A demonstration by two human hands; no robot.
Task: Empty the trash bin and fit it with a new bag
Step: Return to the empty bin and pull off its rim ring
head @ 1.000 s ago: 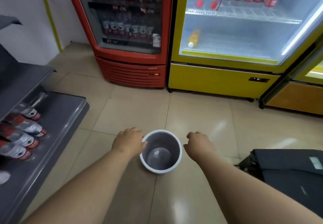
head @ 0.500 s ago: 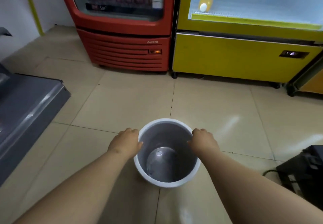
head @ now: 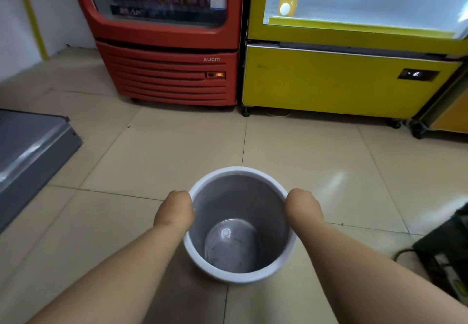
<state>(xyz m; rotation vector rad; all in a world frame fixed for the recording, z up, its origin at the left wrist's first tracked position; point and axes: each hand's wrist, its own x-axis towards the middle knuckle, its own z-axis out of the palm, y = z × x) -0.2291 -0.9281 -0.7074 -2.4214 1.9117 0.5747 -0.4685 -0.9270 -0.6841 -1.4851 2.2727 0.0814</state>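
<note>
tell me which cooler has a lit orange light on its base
The red cooler, left of the yellow cooler: its slatted base carries the glowing light; the yellow one has a dark panel.

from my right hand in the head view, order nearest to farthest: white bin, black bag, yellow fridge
1. White round plastic bin, its rim gripped by the right hand.
2. Black bag, on the floor, far right.
3. Yellow glass-door fridge, ahead.
</note>
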